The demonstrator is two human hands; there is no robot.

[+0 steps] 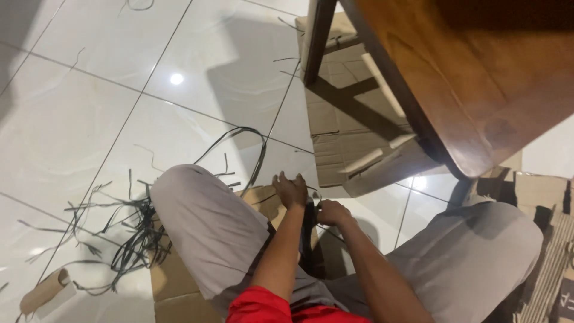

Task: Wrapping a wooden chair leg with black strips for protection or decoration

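I sit on the floor with knees bent and spread, in grey trousers. My left hand and my right hand meet between my knees, both pinching a thin dark strip that loops away over the white tiles. A dark bundle hangs under the hands; its details are hidden. Flattened brown cardboard lies under my left leg.
A tangle of dark strips lies on the tiles at left, with a cardboard tube near it. A wooden table juts in at upper right over flattened cardboard. More cardboard lies at far right.
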